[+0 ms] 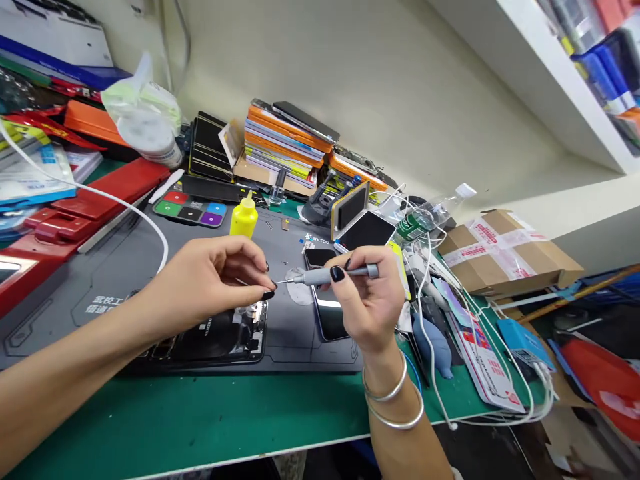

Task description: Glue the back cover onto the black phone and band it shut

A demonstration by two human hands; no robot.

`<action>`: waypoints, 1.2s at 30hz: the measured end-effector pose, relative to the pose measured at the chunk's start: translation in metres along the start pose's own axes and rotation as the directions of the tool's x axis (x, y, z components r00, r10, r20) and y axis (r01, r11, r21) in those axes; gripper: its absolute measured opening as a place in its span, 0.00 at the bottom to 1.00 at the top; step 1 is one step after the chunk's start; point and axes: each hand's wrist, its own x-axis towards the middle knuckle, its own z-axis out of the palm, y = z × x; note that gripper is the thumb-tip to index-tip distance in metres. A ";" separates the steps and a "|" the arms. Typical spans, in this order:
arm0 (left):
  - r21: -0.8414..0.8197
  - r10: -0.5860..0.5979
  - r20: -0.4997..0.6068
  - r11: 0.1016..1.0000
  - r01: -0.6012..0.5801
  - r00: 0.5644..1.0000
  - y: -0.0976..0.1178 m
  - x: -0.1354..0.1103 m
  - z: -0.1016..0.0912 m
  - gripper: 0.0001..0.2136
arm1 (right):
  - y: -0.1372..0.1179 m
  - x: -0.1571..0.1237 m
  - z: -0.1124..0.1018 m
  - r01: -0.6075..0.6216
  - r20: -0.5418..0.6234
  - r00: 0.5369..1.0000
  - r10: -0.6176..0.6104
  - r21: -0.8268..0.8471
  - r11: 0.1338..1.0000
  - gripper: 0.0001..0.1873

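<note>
The right hand (371, 299) is gripping a grey cylindrical screwdriver (313, 277). The left hand (213, 272), curled, pinch unclear, is partly hiding an opened black phone (217, 337) near a yellow plastic bottle (243, 219).

work mat (295, 357) on bench (225, 413) | opened phone (213, 340) on mat, under L hand (225, 270) | screwdriver (320, 275) in R hand (373, 293), tip at L fingertips | squeeze btl (244, 219) behind L hand | 2nd phone (331, 317) R of opened phone | rubber blower (433, 343) R of mat | drink btl (417, 223) L of carton (493, 267) | box stack (285, 147) at back, nr wall (375, 100)
</note>
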 end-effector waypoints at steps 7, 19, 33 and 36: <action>-0.034 0.005 -0.049 0.999 -0.007 0.999 0.005 -0.002 -0.002 0.11 | -0.002 -0.001 0.005 0.050 -0.001 0.999 -0.050 0.002 0.999 0.08; 0.304 0.199 0.065 0.929 -0.210 0.978 -0.012 -0.002 -0.004 0.06 | -0.004 -0.003 0.013 0.195 0.158 0.973 -0.169 -0.168 0.966 0.17; 0.523 0.186 0.341 0.776 -0.351 0.921 -0.014 -0.003 -0.006 0.10 | -0.015 -0.002 0.016 0.260 0.507 0.854 -0.112 -0.232 0.937 0.13; 0.549 0.184 0.359 0.751 -0.367 0.915 -0.016 -0.004 -0.006 0.13 | -0.014 -0.002 0.017 0.252 0.534 0.840 -0.093 -0.232 0.939 0.13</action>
